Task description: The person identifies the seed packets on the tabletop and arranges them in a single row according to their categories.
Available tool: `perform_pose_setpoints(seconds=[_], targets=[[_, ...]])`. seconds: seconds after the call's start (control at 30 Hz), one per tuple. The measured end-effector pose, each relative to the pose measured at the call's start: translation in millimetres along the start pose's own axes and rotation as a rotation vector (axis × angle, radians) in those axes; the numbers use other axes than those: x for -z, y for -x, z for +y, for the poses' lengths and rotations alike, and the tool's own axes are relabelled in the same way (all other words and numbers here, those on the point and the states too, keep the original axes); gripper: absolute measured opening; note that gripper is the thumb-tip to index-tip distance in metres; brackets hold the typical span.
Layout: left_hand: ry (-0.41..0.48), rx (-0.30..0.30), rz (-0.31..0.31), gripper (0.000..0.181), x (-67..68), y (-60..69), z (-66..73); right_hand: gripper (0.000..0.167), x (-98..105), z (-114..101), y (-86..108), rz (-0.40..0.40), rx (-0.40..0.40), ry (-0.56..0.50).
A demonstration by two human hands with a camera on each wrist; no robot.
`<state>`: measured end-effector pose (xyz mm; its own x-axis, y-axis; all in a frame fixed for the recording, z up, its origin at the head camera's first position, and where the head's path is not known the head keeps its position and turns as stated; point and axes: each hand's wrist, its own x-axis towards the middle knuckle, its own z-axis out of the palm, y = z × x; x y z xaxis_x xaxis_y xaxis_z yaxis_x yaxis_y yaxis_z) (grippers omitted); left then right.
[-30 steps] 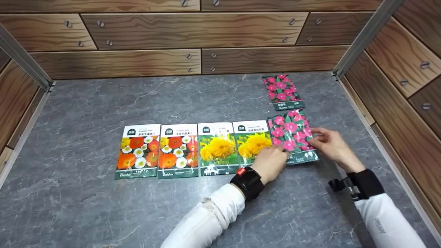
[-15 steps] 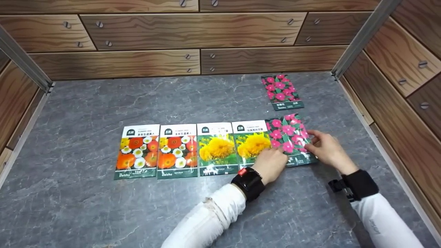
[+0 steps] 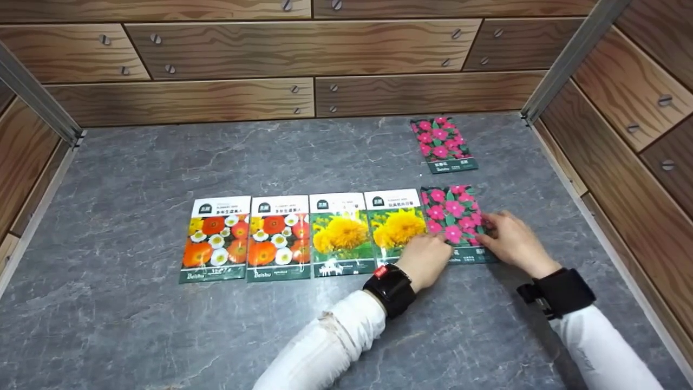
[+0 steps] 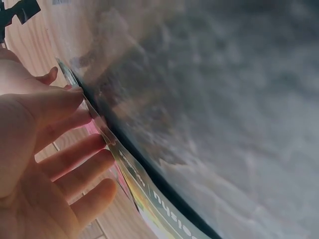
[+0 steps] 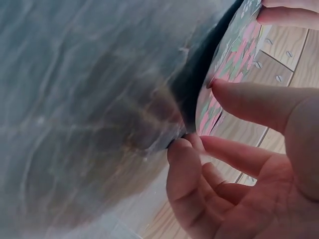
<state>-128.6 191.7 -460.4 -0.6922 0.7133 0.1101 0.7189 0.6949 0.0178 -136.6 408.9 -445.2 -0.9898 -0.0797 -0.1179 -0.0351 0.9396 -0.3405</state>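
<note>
A seed packet with pink flowers (image 3: 453, 214) lies at the right end of a row of packets, its lower part partly covered by both hands. My right hand (image 3: 517, 241) pinches its right edge; in the right wrist view the thumb (image 5: 244, 99) is on its face, with fingers at the edge. My left hand (image 3: 425, 260) rests at its lower left, over the corner of a yellow-flower packet (image 3: 392, 219). In the left wrist view the left hand's fingers (image 4: 84, 174) are extended, their tips touching the packets.
Left along the row lie another yellow-flower packet (image 3: 341, 233) and two orange-and-white poppy packets (image 3: 279, 238). A second pink-flower packet (image 3: 443, 142) lies farther back. Wood-patterned walls (image 3: 216, 51) enclose the grey marbled tabletop (image 3: 135, 325) at the back and sides.
The pink-flower packet in my right hand has slid towards me, widening the gap to the pink packet behind it, and now sits straighter beside the row. The left hand has hardly moved.
</note>
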Motion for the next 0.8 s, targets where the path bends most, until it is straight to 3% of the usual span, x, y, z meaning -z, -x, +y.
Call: perform_pose_setpoints(seconds=[0.17,0.3,0.4,0.6,0.8], targets=[[0.034,0.008,-0.026,0.018,1.3,-1.0,-0.2,0.057,1,0,0.0,-0.020,-0.004,0.033],[0.099,0.017,-0.061,0.029,7.2,-2.2,-2.8,0.058,3,0,-0.4,-0.005,-0.019,0.016],[0.169,0.028,-0.047,0.040,13.7,-0.7,-8.4,0.058,5,1,-1.1,0.032,-0.029,-0.005],[0.334,0.067,0.024,0.046,20.3,5.8,-30.1,0.058,8,-3,-6.1,0.062,-0.021,-0.033],[0.467,0.158,0.068,0.051,22.6,15.8,-57.9,0.059,12,-9,-27.2,0.038,0.035,-0.039]])
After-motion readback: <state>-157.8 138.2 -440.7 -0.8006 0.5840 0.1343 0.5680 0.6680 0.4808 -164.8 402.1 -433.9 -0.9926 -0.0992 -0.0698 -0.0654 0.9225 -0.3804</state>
